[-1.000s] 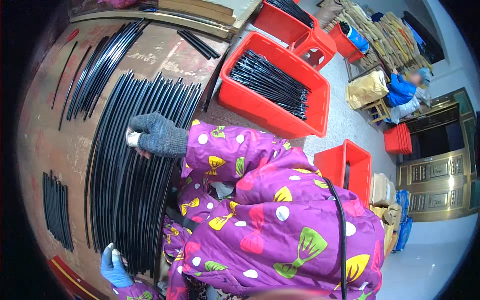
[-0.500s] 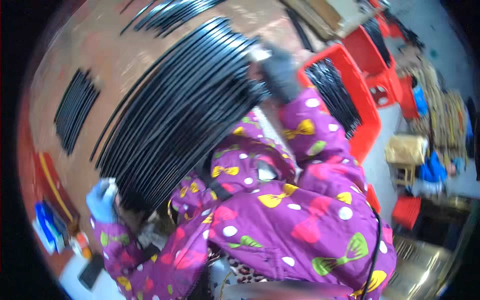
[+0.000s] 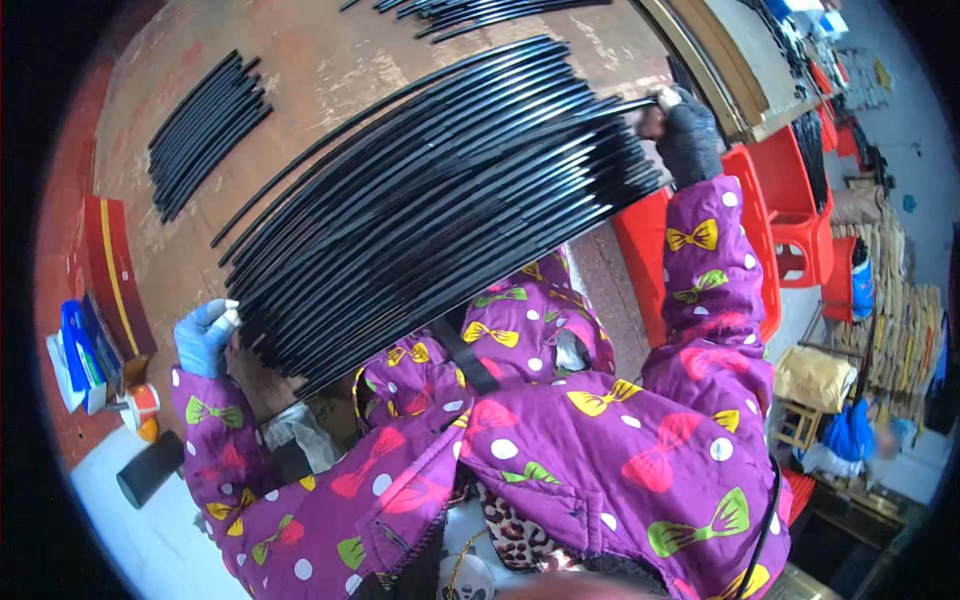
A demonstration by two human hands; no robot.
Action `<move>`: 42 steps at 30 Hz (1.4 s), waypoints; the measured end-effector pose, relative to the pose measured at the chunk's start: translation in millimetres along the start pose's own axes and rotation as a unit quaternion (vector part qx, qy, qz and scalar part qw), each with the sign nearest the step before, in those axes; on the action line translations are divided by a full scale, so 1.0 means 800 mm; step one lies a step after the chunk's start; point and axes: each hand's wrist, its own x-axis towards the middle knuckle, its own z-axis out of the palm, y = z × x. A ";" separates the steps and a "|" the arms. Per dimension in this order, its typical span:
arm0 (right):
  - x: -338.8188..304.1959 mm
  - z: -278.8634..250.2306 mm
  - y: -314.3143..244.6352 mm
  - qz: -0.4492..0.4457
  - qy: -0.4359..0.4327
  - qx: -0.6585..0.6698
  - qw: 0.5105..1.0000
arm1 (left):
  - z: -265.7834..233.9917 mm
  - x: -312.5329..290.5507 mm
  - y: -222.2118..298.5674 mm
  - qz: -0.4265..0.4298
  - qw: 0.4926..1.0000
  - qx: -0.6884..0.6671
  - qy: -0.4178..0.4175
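Many long thin black tubes [image 3: 430, 200] lie side by side in a wide layer on the brown table in front of me. At their right ends my right hand [image 3: 690, 135], in a dark grey glove with pale fingertips, is closed in a pinch on the end of one black tube [image 3: 622, 106]. My left hand [image 3: 205, 335], in a light blue glove with white fingertips, is at the tubes' left ends. Its thumb and fingers are drawn together there; what lies between them is too small to make out.
A smaller bunch of black tubes [image 3: 205, 130] lies at the far left, and more tubes [image 3: 480, 14] lie at the far edge. Red plastic bins [image 3: 640, 265] stand at the right, near a cardboard box [image 3: 715, 60]. Blue-and-white packages [image 3: 82, 350] and a cup [image 3: 143, 402] are at left.
My right hand has moved outward to the right, its arm straighter, with a tube end in its fingers. My left hand stays by the left ends. The whole view has turned somewhat.
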 end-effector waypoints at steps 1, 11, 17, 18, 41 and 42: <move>0.007 -0.007 0.003 0.017 0.021 -0.016 1.000 | -0.001 0.002 0.003 -0.002 0.999 0.030 -0.012; 0.050 -0.004 -0.012 -0.161 0.004 -0.758 0.632 | 0.010 0.004 0.018 0.035 0.996 0.080 0.008; 0.120 0.097 0.007 -0.129 0.007 -0.781 0.611 | 0.012 0.060 0.040 0.226 0.925 0.298 0.069; 0.136 0.110 0.012 -0.133 -0.022 -0.792 0.595 | 0.011 0.078 0.051 0.241 0.901 0.351 0.082; 0.165 0.199 0.016 -0.132 -0.201 -0.890 0.389 | 0.026 0.133 0.033 0.186 0.876 0.435 0.092; 0.157 0.204 0.013 -0.182 -0.206 -0.881 0.384 | 0.027 0.125 0.030 0.190 0.905 0.365 0.113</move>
